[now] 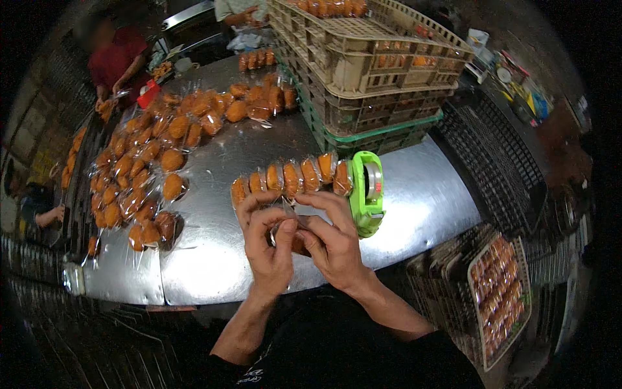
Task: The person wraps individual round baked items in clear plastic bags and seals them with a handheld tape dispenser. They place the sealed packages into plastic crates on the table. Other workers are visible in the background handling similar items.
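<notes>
The bag-sealing tape dispenser (367, 192) is bright lime green, with a grey roll and a small red spot inside. Beside it, the row of wrapped buns (291, 179) is golden orange under clear, glossy film, as is the heap of wrapped buns (152, 159) farther left. The table (246, 155) is dull silver steel with pale reflections. The stacked crates (369, 58) are beige, above a green crate (382, 133). The tray of pastries (499, 292) shows orange-brown rows. A person's shirt (116, 55) is red.
</notes>
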Motion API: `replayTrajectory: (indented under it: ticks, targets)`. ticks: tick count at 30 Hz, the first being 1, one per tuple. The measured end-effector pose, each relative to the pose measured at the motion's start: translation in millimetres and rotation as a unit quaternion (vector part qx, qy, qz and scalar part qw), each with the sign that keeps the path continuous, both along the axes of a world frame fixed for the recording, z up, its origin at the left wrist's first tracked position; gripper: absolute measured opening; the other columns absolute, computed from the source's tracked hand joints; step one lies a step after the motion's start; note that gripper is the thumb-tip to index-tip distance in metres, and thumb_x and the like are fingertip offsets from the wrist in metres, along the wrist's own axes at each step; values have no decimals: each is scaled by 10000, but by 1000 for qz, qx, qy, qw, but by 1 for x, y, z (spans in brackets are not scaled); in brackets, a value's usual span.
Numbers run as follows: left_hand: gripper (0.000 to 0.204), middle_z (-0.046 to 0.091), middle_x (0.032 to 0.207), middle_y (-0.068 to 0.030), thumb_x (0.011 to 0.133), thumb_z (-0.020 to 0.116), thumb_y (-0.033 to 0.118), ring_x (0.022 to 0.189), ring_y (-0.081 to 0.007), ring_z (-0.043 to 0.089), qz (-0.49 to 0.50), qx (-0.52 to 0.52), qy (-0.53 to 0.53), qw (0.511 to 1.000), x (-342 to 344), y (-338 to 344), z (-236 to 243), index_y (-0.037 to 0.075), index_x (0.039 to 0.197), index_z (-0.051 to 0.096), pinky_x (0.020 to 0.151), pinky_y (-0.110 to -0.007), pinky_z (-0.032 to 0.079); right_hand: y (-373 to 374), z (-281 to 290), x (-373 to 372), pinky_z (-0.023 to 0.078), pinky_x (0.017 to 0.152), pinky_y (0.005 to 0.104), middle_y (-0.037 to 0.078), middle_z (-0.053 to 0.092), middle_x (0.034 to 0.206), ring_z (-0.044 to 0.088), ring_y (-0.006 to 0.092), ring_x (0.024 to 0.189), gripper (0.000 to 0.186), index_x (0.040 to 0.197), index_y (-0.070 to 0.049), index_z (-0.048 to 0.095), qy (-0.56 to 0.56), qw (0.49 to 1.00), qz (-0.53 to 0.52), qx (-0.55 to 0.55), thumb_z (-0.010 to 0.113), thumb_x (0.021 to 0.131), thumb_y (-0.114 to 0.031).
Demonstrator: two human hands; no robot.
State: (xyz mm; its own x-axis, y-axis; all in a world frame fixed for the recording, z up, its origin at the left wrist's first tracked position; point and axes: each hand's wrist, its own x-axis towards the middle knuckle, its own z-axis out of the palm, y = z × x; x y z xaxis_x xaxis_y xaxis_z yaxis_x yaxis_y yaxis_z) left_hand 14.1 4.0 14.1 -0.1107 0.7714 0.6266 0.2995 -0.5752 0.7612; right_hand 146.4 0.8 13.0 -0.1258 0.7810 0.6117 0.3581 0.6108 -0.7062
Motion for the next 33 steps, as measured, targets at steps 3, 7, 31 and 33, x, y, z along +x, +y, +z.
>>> replayTrajectory:
  ticks: [3, 7, 31, 33]
  targets:
    - [258, 518, 1156, -108, 934, 589, 74, 1019, -149, 535, -204, -135, -106, 964, -19, 5, -5, 8, 1167, 502, 887, -308, 456, -6, 2, -3, 411, 745, 422, 90, 558, 843, 548, 286, 807, 277, 1084, -51, 619, -29, 998, -56, 10, 670, 812, -47]
    - [482, 556, 993, -66, 905, 630, 36, 947, -114, 554, -213, -259, -228, 914, -31, 6, -10, 45, 1323, 388, 823, -263, 488, -7, 6, 0, 454, 708, 388, 95, 574, 869, 558, 265, 821, 245, 959, -27, 635, -105, 992, -76, -14, 731, 743, 37]
    - [237, 469, 822, -4, 879, 623, -9, 736, -71, 472, -55, -260, -274, 924, 27, 36, -74, 85, 902, 407, 695, -227, 446, 31, -111, 114, 407, 700, 312, 86, 536, 830, 500, 172, 746, 364, 734, 54, 652, 20, 927, -295, -232, 647, 905, -268]
    - [238, 475, 828, -5, 881, 630, 0, 743, -72, 480, -63, -263, -275, 923, 27, 38, -76, 83, 903, 408, 696, -230, 452, 11, -100, 108, 405, 706, 310, 77, 534, 802, 499, 161, 748, 370, 711, 45, 641, 26, 897, -333, -289, 648, 907, -269]
